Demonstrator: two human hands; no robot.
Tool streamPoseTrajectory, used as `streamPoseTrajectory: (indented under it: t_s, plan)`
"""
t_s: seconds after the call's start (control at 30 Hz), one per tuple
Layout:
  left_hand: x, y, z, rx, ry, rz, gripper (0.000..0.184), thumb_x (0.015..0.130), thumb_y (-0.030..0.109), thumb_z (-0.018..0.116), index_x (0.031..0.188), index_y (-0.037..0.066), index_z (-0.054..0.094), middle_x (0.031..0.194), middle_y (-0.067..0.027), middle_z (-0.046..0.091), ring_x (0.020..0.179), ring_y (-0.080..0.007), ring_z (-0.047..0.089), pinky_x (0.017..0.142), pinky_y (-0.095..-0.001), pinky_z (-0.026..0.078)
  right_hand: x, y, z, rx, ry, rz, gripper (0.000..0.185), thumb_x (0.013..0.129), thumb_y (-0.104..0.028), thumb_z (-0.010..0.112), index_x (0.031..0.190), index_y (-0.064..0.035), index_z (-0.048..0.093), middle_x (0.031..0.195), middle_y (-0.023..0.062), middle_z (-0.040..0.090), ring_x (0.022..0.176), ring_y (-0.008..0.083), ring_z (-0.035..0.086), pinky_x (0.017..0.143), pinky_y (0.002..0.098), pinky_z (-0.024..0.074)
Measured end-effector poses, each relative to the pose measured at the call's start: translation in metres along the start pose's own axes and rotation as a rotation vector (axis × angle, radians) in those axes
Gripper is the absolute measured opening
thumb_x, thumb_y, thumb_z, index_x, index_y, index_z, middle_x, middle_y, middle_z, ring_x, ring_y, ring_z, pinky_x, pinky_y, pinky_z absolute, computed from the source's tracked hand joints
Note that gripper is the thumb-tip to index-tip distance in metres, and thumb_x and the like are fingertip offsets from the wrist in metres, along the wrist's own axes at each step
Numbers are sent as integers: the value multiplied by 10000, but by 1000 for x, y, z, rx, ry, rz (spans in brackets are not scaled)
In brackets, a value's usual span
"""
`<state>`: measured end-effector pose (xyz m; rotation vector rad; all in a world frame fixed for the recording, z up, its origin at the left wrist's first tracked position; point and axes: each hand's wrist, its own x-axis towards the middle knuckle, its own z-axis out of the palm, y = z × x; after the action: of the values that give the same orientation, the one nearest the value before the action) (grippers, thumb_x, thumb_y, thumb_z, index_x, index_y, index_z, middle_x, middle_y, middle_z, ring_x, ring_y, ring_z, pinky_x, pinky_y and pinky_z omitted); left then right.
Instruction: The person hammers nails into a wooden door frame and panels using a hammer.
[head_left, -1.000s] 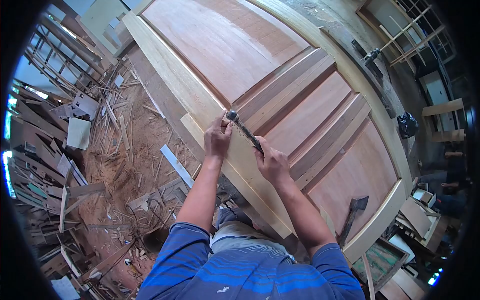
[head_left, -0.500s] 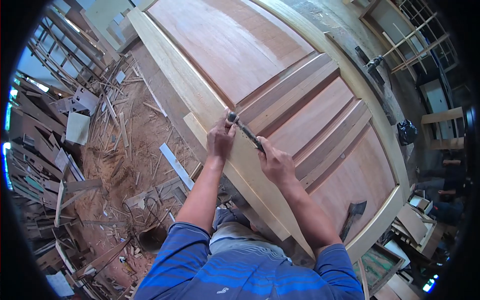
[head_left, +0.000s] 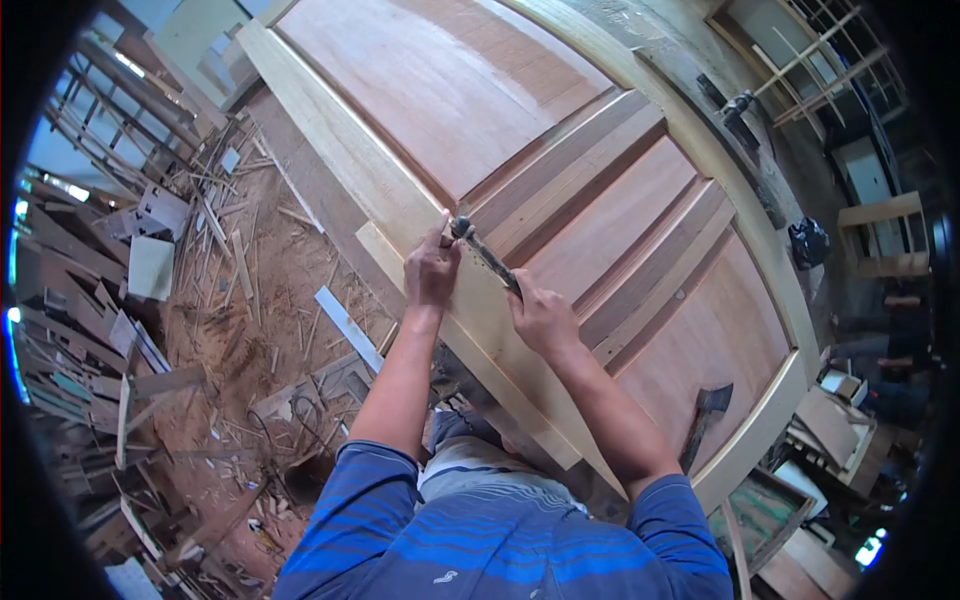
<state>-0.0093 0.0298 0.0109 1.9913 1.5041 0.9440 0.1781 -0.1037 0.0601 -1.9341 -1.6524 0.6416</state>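
Note:
A large panelled wooden door [head_left: 556, 396] with a pale frame and reddish panels lies under my hands. My right hand [head_left: 543, 312] is closed around the handle of a hammer [head_left: 487, 259]. The hammer's dark head is beside my left fingertips, near the lower left corner of the biggest panel [head_left: 455, 105]. My left hand [head_left: 432, 272] rests on the pale frame with its fingers pinched together at that corner. Whatever lies between those fingers is too small or hidden to make out. A hatchet [head_left: 708, 408] lies on the lower panel, right of my right arm.
Wood offcuts [head_left: 240, 262] and sawdust cover the floor at left, beside stacked boards [head_left: 85, 300]. A long clamp-like tool [head_left: 738, 104] and a black plastic bag [head_left: 808, 243] are beyond the door's far edge. Blurred people [head_left: 895, 345] are at far right.
The view has shifted slightly. The hammer head, which overlapped my left fingertips before, now shows a little to their right. Both hands stay near the same panel corner.

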Motion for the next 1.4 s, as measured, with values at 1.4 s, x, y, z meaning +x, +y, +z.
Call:
streamPoseTrajectory:
  t_s: [1.4]
  plan:
    - [-1, -9, 6, -10, 5, 153, 555, 973, 118, 811, 1503, 125, 649, 973, -113, 804, 912, -333, 796, 821, -468, 643, -12, 1, 0, 73, 130, -20, 417, 1084, -257, 699, 1476, -144, 618, 1048, 206, 812, 896, 430, 795, 748, 552, 632]
